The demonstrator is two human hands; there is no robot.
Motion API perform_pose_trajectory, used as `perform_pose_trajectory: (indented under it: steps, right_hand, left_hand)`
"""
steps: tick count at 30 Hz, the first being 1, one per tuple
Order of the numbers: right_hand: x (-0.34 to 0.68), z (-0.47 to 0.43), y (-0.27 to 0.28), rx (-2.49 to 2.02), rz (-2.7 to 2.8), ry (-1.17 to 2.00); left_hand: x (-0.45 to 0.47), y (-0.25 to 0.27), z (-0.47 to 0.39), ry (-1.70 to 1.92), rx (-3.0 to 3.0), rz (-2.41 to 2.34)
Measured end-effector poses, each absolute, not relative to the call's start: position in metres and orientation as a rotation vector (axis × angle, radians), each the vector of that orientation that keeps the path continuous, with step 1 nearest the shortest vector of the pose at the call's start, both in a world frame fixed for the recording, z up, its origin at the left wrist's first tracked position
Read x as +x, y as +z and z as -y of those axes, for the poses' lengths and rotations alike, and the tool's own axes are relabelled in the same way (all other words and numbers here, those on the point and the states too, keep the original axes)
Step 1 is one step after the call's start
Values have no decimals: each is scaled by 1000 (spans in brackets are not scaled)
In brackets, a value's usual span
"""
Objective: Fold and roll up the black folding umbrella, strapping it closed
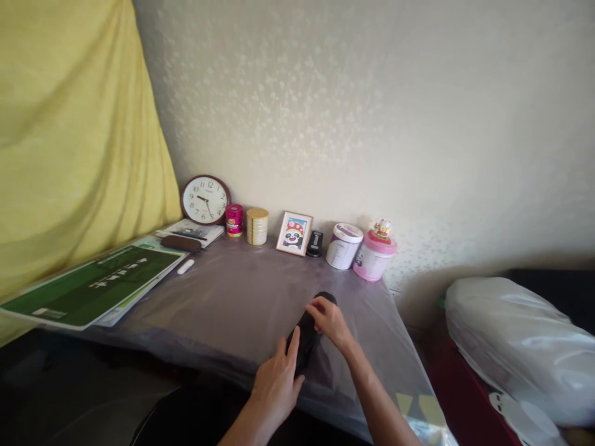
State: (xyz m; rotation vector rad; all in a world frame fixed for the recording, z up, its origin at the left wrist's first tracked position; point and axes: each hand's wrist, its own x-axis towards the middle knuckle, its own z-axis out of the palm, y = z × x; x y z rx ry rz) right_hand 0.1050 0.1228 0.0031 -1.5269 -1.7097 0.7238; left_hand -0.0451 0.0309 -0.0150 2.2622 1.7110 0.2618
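A long, dark bundle that looks like a folded black umbrella (pixel 305 348) lies slantwise near the front edge of the table, its rounded far end pointing away from me. My left hand (pixel 277 379) grips its near part from the left, with the fingers along the top and the thumb low on the near side. At the upper part, my right hand (pixel 326 320) is closed in a pinch against the black fabric. What exactly the right fingertips pinch is partly hidden by the hand.
Along the wall stand a clock (pixel 206 199), a pink can (pixel 234 220), a yellow-lidded can (pixel 257 227), a framed panda picture (pixel 294 234), a black stapler-like item (pixel 315 244) and two tubs (pixel 343 251). Green sheets (pixel 100 282) lie left. A plastic-wrapped bulk (pixel 515 341) is right.
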Motion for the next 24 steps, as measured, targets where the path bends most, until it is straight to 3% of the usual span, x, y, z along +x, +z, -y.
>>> perform_pose_trajectory:
  steps: [3,12,24]
  right_hand:
    - [113,-121,6,-1473,1619,725]
    - [101,-112,7,-1209,2080,524]
    - [146,-82,3,-1337,1673,785]
  left_hand:
    - [-50,-12,-29,250,2214,-1682]
    - [-61,-17,-23,241,2203,-1654]
    - [-60,-17,-24,284,2254,-1537]
